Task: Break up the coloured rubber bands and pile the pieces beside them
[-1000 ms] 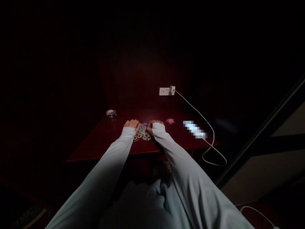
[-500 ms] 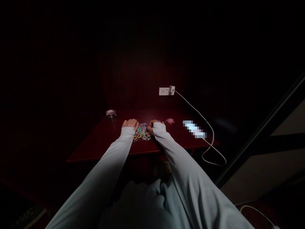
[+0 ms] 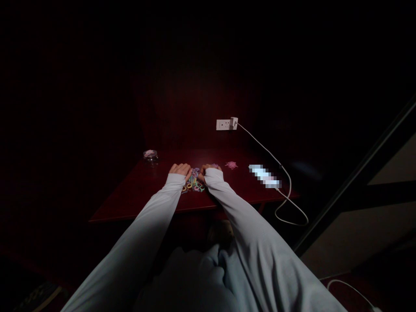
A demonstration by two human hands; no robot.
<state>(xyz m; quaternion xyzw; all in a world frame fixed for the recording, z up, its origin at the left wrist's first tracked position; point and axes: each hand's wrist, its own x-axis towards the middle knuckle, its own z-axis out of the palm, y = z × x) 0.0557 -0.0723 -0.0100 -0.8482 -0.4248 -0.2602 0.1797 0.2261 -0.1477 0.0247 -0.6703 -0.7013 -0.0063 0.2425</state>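
A pile of small coloured hair ties (image 3: 194,185), in yellow, green, purple and pink rings, lies near the front of the dark red table. At its left edge rests my left hand (image 3: 181,169), with fingers curled down; whatever they hold is hidden. My right hand (image 3: 206,169) is bent in over the pile's right side, its fingers closed and mostly hidden by the hand and cuff. Some purple bits (image 3: 215,165) show just beyond the right hand; I cannot tell whether they are held. Farther right sits a small heap of pink bands (image 3: 232,165).
A clear round jar (image 3: 150,156) with pink contents stands at the table's back left. At the right, a lit phone (image 3: 264,176) lies on the table (image 3: 130,197). Its white cable (image 3: 290,182) loops over the edge and up to a wall socket (image 3: 222,125).
Both hands have shifted slightly: my left hand a little to the right over the pile, my right hand a little to the left. The gap between them is narrower.
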